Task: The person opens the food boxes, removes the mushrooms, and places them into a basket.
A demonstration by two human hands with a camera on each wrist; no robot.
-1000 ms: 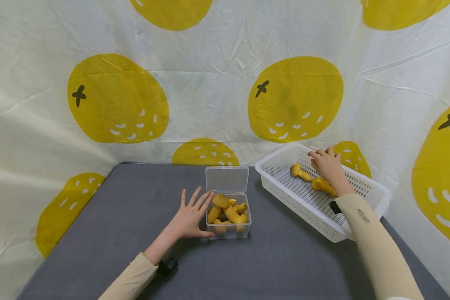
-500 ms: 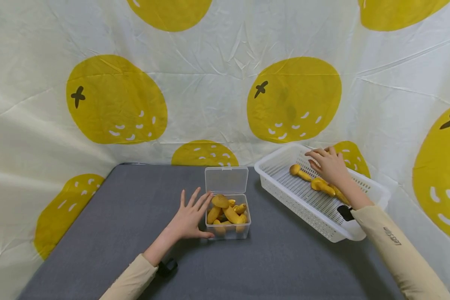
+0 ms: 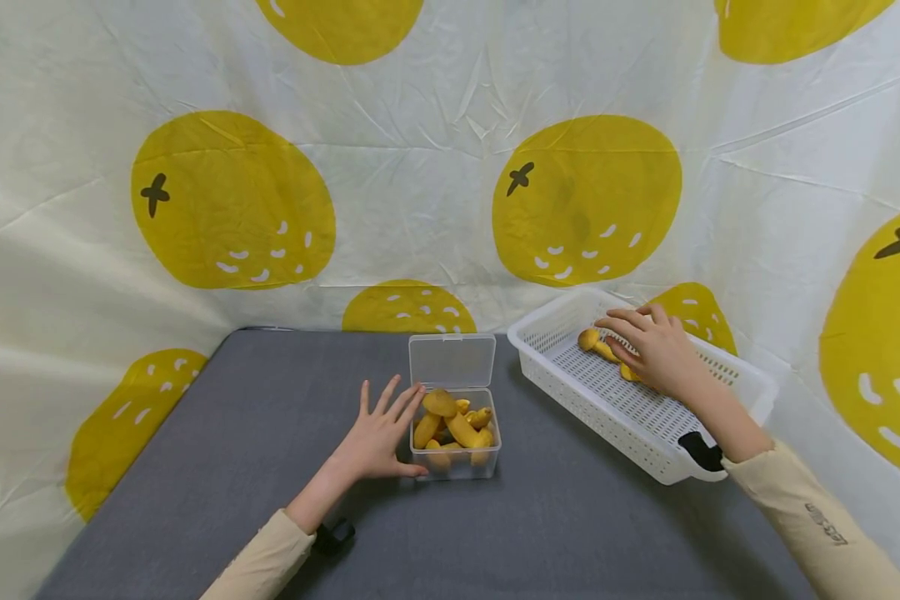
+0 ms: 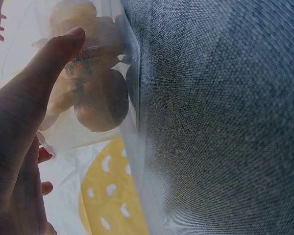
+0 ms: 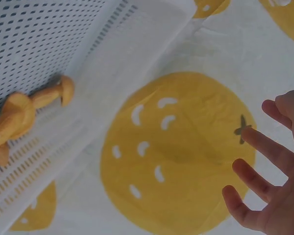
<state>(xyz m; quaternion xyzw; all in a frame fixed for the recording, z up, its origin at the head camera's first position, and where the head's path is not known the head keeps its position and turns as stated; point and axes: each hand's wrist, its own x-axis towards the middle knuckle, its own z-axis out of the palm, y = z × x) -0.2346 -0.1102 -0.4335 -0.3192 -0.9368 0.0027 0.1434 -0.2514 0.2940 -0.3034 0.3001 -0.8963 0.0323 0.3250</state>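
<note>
Currently, left hand (image 3: 375,442) is touching clear box (image 3: 459,469) of mushrooms (image 3: 461,429), fingers spreading straight; right hand (image 3: 658,352) is hovering over white basket (image 3: 596,419), other mushrooms (image 3: 589,339) lying inside, fingers curving, released.

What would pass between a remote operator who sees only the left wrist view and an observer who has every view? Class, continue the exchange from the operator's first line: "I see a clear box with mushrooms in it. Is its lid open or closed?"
Observer: Open; the lid stands up along the far edge of the box.
Operator: Is there another container?
Observer: Yes, a white perforated basket to the right of the box, in the head view.
Operator: What is above or in that basket?
Observer: The right hand is over it, holding nothing, with at least two mushrooms lying inside.
</note>
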